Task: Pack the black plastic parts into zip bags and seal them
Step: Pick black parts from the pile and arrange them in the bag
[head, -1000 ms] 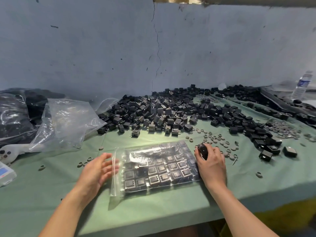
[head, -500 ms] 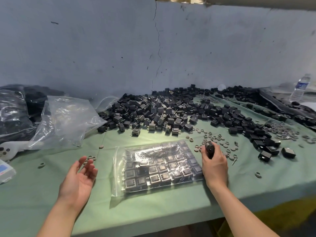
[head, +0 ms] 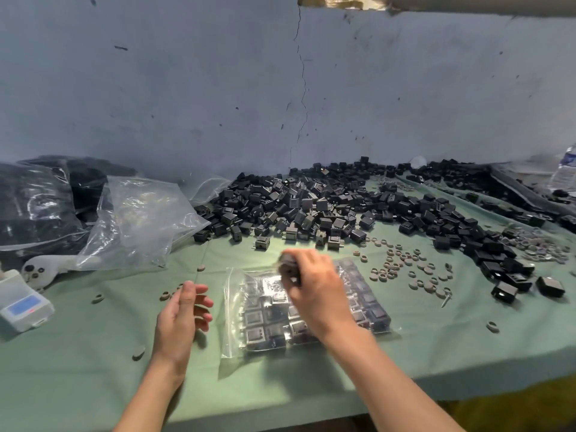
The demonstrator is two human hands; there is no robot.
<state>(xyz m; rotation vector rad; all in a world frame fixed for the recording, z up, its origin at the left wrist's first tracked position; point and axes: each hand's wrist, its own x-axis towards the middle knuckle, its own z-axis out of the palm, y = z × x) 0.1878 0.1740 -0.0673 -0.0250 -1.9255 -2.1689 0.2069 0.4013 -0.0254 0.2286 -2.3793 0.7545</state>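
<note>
A clear zip bag (head: 237, 310) lies flat on the green table cloth (head: 93, 353), holding several black plastic parts in neat rows. My right hand (head: 314, 291) hovers over the bag's middle, blurred, its fingers closed on one black plastic part (head: 288, 265). Just left of the bag's mouth is my left hand (head: 182, 322), holding nothing, fingers loosely spread, a small gap from the bag. A big heap of loose black parts (head: 311, 201) covers the table behind the bag.
Empty clear bags (head: 140, 219) and filled dark bags (head: 34, 201) sit at the left. A small white scale (head: 23, 302) is near the left edge. Grey rings (head: 411, 269) are scattered right of the bag. A water bottle (head: 565, 169) stands far right.
My right hand has swung left with the black part, from the bag's right end to above its middle. My left hand has come back toward the bag's mouth.
</note>
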